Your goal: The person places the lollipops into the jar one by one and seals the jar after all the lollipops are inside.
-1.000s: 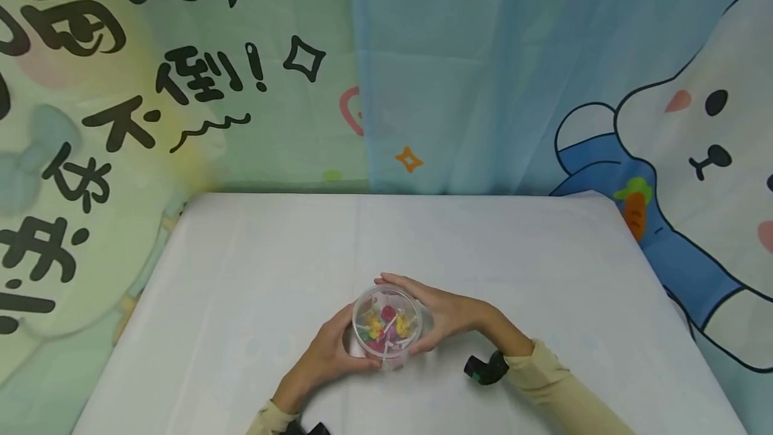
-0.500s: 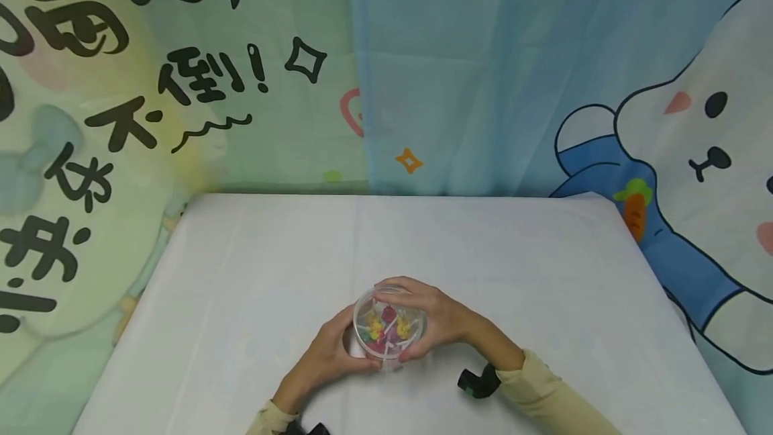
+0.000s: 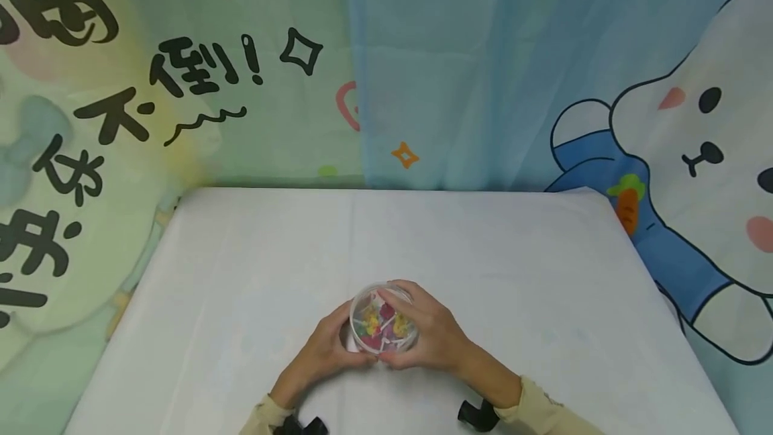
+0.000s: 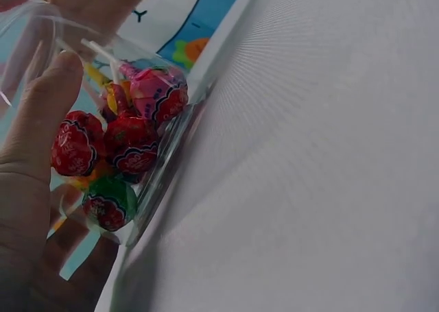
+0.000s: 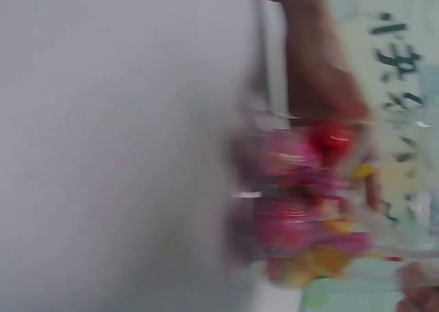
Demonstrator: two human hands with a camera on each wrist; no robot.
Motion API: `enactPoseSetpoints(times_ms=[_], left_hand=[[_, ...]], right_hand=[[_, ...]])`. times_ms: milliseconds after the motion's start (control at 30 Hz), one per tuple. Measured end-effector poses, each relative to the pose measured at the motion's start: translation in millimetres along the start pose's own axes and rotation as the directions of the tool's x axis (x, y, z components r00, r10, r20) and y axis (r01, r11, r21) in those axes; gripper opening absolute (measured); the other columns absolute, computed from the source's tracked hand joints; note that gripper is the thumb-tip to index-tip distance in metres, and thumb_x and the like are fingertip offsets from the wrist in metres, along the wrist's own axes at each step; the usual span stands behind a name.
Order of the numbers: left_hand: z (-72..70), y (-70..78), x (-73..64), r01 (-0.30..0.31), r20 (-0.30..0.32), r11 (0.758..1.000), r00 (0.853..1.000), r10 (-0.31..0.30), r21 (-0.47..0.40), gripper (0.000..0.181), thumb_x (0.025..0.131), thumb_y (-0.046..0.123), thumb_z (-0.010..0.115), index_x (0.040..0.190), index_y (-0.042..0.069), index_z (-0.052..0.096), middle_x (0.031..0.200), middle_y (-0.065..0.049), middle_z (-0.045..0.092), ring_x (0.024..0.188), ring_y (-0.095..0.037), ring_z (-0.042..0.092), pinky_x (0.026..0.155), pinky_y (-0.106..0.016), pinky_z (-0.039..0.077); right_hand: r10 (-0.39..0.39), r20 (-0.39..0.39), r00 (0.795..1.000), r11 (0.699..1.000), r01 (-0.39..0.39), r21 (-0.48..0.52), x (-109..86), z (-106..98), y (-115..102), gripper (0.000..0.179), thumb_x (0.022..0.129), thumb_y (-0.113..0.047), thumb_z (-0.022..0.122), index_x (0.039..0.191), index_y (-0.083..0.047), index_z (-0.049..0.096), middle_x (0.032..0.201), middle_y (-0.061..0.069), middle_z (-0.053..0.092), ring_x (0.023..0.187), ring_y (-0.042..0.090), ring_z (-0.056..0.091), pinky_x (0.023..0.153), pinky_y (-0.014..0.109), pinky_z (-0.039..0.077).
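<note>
A round clear plastic jar (image 3: 352, 329) full of wrapped lollipops (image 4: 132, 144) stands upright on the white table. My left hand (image 3: 326, 342) grips its left side, thumb toward the near edge and fingers behind. From the right, my right hand (image 3: 436, 335) holds the jar around its top, with fingers lying over the rim and thumb at the near side. Red, pink and green wrappers show through the wall in the left wrist view, white sticks pointing up. The right wrist view is blurred, with the lollipops (image 5: 295, 202) beside the tabletop.
White cloth covers the table (image 3: 272, 240) around the jar. Behind it hangs a printed backdrop (image 3: 435, 72) with black characters and a cartoon animal. A black wrist camera (image 3: 478, 415) sits below the right wrist, another (image 3: 302, 427) by the left.
My right hand has shifted from the jar's right side onto its top and turned, its fingers now lying across the rim. The left hand keeps its grip; the head view has tilted slightly.
</note>
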State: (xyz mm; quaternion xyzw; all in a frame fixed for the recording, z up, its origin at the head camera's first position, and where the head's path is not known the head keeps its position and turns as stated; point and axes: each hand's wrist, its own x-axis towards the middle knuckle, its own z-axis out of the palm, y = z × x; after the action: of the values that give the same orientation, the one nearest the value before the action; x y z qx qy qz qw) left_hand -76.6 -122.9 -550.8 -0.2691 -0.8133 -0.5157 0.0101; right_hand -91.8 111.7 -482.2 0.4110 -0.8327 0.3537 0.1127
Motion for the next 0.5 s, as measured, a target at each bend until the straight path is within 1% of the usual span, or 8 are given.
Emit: enactPoseSetpoints(times_ms=[100,133,200,233,300,367,400,500], left_hand=[[-2.0,0.7,4.3,0.008,0.003,1.000,1.000,-0.008,-0.007,0.089,0.068,0.034,0.088,0.143,0.016,0.043,0.137,-0.003,0.057,0.128,-0.021,0.055,0.108,-0.032,0.043],[-2.3,1.0,5.2,0.015,0.006,1.000,1.000,-0.015,-0.011,0.089,0.068,0.035,0.088,0.143,0.017,0.043,0.138,-0.002,0.057,0.128,-0.020,0.054,0.109,-0.031,0.042],[-2.5,1.8,6.0,0.022,0.006,1.000,1.000,-0.022,-0.021,0.090,0.068,0.036,0.088,0.143,0.017,0.043,0.138,-0.001,0.057,0.128,-0.021,0.054,0.109,-0.032,0.042],[-2.3,1.7,6.0,0.029,0.008,0.999,1.000,-0.029,-0.029,0.091,0.067,0.036,0.088,0.144,0.018,0.043,0.138,-0.001,0.056,0.129,-0.021,0.054,0.109,-0.032,0.042],[-1.5,2.2,5.6,0.033,0.005,0.999,0.999,-0.033,-0.035,0.090,0.067,0.036,0.088,0.143,0.018,0.044,0.138,0.000,0.057,0.129,-0.022,0.054,0.110,-0.033,0.042],[-0.5,2.4,4.3,0.046,0.001,0.998,0.999,-0.046,-0.033,0.089,0.068,0.036,0.088,0.143,0.018,0.044,0.138,0.001,0.057,0.129,-0.023,0.054,0.110,-0.035,0.042],[0.1,2.7,3.5,0.049,0.001,0.998,0.999,-0.049,-0.029,0.088,0.068,0.036,0.088,0.143,0.018,0.044,0.138,0.001,0.057,0.129,-0.023,0.053,0.110,-0.035,0.042],[0.7,4.8,0.4,0.056,-0.003,0.998,0.998,-0.056,-0.011,0.088,0.069,0.037,0.087,0.143,0.019,0.044,0.139,0.000,0.056,0.130,-0.023,0.053,0.110,-0.037,0.041]], right_hand=[[0.073,0.096,0.993,0.978,-0.090,0.189,-1.3,-0.3,9.7,0.096,0.072,-0.047,0.082,0.148,-0.012,0.036,0.146,0.013,0.041,0.125,0.015,0.051,0.101,0.039,0.050],[0.089,0.151,0.985,0.950,-0.130,0.285,-2.1,-2.2,15.6,0.099,0.074,-0.044,0.082,0.152,-0.013,0.028,0.149,0.014,0.038,0.131,0.014,0.047,0.105,0.047,0.045],[0.128,0.264,0.956,0.857,-0.240,0.456,-3.4,-7.7,27.7,0.105,0.076,-0.036,0.082,0.155,-0.017,0.016,0.155,0.013,0.031,0.139,0.008,0.036,0.110,0.060,0.034],[0.141,0.314,0.939,0.815,-0.290,0.502,-3.8,-10.4,32.9,0.107,0.077,-0.033,0.082,0.156,-0.019,0.011,0.158,0.013,0.029,0.142,0.004,0.031,0.110,0.064,0.030],[0.137,0.376,0.916,0.763,-0.340,0.550,-4.1,-14.8,40.3,0.108,0.078,-0.025,0.082,0.156,-0.021,0.008,0.159,0.014,0.027,0.143,0.001,0.029,0.109,0.069,0.025],[0.148,0.399,0.905,0.761,-0.362,0.539,-3.5,-16.7,40.9,0.102,0.078,-0.021,0.081,0.156,-0.022,0.015,0.158,0.013,0.029,0.142,0.003,0.030,0.109,0.068,0.026],[0.163,0.400,0.902,0.774,-0.368,0.516,-3.5,-16.6,38.5,0.100,0.078,-0.021,0.082,0.155,-0.022,0.018,0.158,0.011,0.031,0.142,0.006,0.032,0.109,0.067,0.028],[0.217,0.349,0.912,0.777,-0.377,0.503,-6.7,-12.5,26.3,0.095,0.075,-0.017,0.083,0.151,-0.021,0.026,0.155,0.009,0.036,0.141,0.021,0.039,0.109,0.061,0.031]])
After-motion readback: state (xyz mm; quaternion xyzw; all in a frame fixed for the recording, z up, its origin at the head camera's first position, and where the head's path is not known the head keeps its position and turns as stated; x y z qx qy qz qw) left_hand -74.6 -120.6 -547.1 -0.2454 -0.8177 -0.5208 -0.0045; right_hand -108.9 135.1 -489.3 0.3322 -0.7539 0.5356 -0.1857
